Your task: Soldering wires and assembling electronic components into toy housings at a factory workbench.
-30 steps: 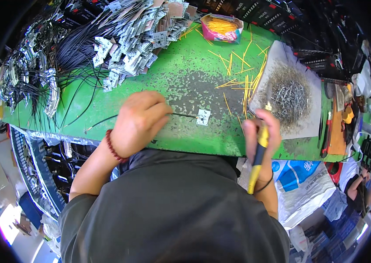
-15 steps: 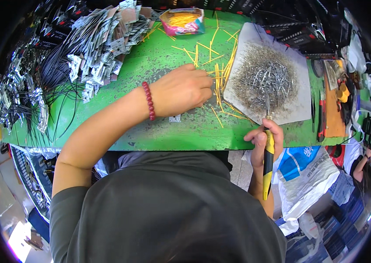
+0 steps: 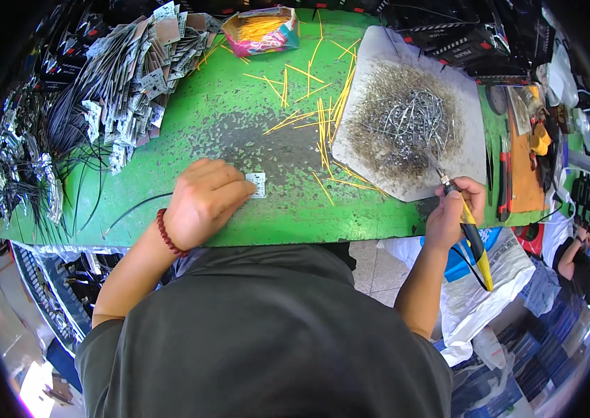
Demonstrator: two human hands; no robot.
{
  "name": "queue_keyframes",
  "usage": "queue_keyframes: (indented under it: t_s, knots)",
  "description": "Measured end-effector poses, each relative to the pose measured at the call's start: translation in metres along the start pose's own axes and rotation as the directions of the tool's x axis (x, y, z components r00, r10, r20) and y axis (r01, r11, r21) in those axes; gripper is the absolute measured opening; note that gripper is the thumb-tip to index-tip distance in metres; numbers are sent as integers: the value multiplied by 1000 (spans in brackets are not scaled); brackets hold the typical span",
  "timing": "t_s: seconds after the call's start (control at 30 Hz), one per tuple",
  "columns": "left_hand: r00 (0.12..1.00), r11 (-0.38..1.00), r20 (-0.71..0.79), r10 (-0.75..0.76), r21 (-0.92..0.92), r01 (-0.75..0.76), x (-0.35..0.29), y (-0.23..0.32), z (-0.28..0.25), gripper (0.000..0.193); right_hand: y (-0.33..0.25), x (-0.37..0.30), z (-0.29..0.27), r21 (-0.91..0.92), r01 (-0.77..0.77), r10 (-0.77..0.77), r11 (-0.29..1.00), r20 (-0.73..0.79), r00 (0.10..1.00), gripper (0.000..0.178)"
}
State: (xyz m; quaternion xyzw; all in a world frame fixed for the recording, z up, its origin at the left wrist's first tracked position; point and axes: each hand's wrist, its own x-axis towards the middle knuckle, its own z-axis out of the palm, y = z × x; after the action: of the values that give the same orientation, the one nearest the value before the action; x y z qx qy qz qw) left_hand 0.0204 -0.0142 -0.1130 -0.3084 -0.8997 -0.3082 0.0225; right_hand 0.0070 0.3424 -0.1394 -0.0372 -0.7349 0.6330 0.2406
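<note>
My left hand (image 3: 206,200), with a dark red bead bracelet on its wrist, is closed at the left edge of a small white circuit board (image 3: 256,185) lying on the green table. A black wire (image 3: 135,207) runs out to the left from beneath this hand. In my right hand (image 3: 456,212) is a yellow and black soldering iron (image 3: 476,252), held like a pen. Its metal tip points up and left, over a pale sheet (image 3: 364,76) that bears a heap of grey metal wire bits (image 3: 417,122).
Yellow wire pieces (image 3: 323,132) lie scattered left of the sheet. A box (image 3: 261,45) at the back holds more. Stacked circuit boards (image 3: 131,76) with black wires cover the left side. Red-handled tweezers or pliers (image 3: 504,184) lie at right.
My left hand has moved left and nearer me, from the yellow wires to the small circuit board. The soldering iron has tilted, its handle end swinging right. The whole view has shifted slightly.
</note>
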Motion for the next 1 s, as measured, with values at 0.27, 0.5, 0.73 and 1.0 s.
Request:
queue_keyframes:
  t_s: [0.27,0.5,0.73,1.0]
  knots:
    - [998,1000,-60,17,-21,-18,5,3,12,17,7,0,-6,-36,-50,53,998,76,996,16]
    - [985,987,-141,-101,-135,82,-3,7,7,17,4,6,4,-67,-77,78,995,4,997,12]
    - [951,965,-190,-245,-142,220,-18,14,2,14,-18,-23,10,164,1,-17,986,94,995,38]
    - [928,978,-309,-209,-43,206,-18,16,19,14,-41,-86,76,116,-232,151,966,475,867,31]
